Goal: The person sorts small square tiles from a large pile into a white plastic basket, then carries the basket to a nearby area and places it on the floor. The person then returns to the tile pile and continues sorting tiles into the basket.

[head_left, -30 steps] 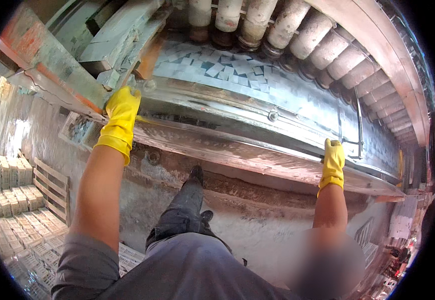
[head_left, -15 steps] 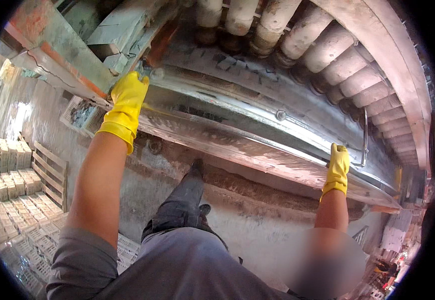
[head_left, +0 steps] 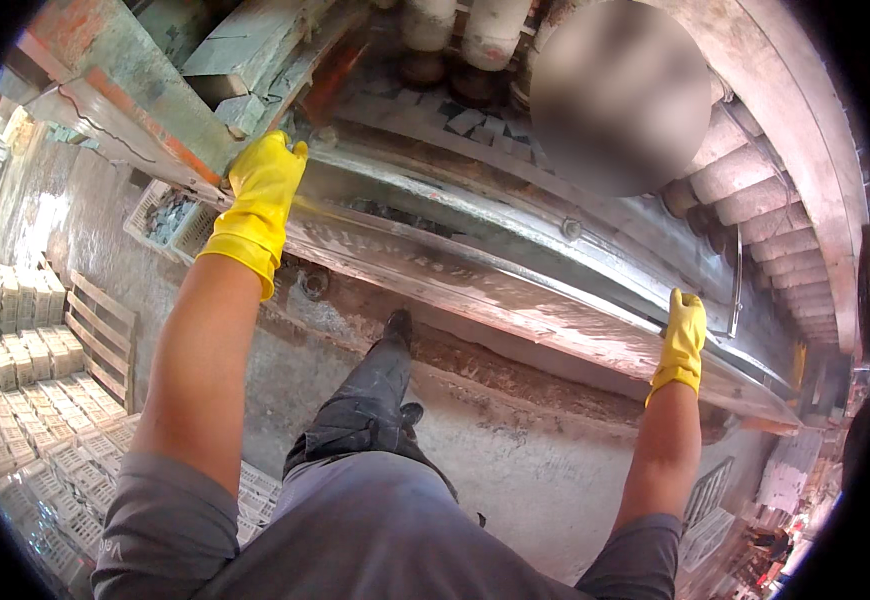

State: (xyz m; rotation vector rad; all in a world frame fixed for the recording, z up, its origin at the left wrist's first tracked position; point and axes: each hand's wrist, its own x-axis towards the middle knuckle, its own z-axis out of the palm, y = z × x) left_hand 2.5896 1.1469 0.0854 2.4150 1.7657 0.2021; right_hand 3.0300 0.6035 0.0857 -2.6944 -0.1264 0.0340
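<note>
Left hand (head_left: pixel 263 185) at ten o'clock and right hand (head_left: pixel 686 325) at three curl firmly around one metal panel (head_left: pixel 515 305); one white crate (head_left: pixel 195 230), toward ten, holds grey fragments (head_left: pixel 168 216).

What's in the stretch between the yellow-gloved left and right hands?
Head view: a long, dull grey-brown metal panel spans the stretch between the yellow-gloved left hand and yellow-gloved right hand.

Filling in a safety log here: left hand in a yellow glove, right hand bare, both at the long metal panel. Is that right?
Not bare: the head view shows the right hand in a yellow glove too. The left hand and long metal panel are as you said.
</note>
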